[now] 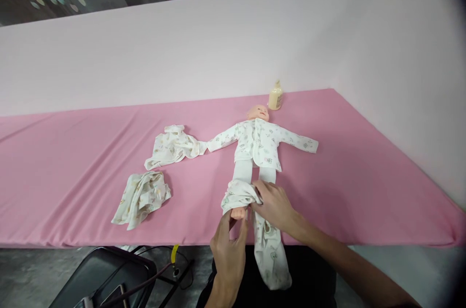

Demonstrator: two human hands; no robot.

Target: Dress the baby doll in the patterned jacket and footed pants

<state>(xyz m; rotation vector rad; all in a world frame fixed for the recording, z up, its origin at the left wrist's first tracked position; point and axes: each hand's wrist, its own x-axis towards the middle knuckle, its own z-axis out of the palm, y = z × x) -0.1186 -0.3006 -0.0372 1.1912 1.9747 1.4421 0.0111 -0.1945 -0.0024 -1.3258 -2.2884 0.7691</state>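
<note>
A baby doll (258, 113) lies on its back on the pink-covered table, dressed in a white printed baby jacket (257, 140) with both sleeves spread. White printed baby pants (238, 194) are bunched around its lower leg on the left of the view. The pants' other leg (271, 254) hangs over the table's front edge. My right hand (274, 203) is closed on the bunched cloth. At the doll's foot (238, 213), which pokes out of the cloth, my left hand (230, 245) has its thumb and fingers closed around the sides.
Two crumpled printed baby garments, one upper (174, 147) and one lower (142, 199), lie to the left. A pump bottle (275, 96) stands by the wall behind the doll's head. Below the table's front edge is a black chair (109, 274) with a cable across it.
</note>
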